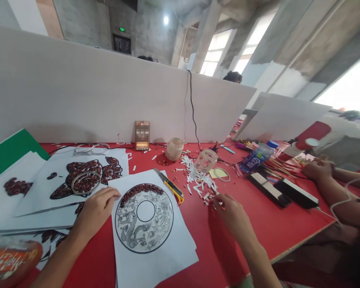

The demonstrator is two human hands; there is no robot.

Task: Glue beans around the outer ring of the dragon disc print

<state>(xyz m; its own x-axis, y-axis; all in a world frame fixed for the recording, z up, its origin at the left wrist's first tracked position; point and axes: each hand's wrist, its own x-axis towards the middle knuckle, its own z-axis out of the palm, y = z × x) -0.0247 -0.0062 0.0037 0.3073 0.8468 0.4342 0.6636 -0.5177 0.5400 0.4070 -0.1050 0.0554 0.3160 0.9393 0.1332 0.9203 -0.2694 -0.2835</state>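
Observation:
My left hand rests with its fingers curled on the left edge of a white sheet printed with a round dragon design, whose top arc is covered with dark red beans. My right hand is on the red table, fingers pinched together at a small pile of red beans and white paper scraps. What the pinch holds is too small to name. A yellow utility knife lies just above the sheet.
Finished bean pictures and a tape ring lie at the left over a green sheet. Two jars, a water bottle and black boxes stand further back. Another person's arms are at the right. White partitions close the back.

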